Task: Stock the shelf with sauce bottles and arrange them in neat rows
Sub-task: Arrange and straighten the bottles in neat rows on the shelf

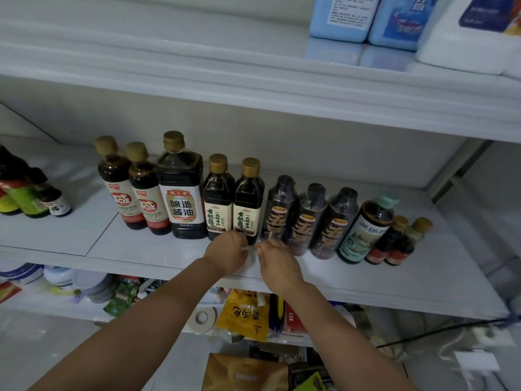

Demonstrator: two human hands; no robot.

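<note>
Sauce bottles in a row; left hand hides one's base.

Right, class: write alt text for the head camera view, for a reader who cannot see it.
A person's left hand and right hand, close together, reach the front of a white shelf before a row of dark sauce bottles. Blue bottles stand on the shelf above.
</note>
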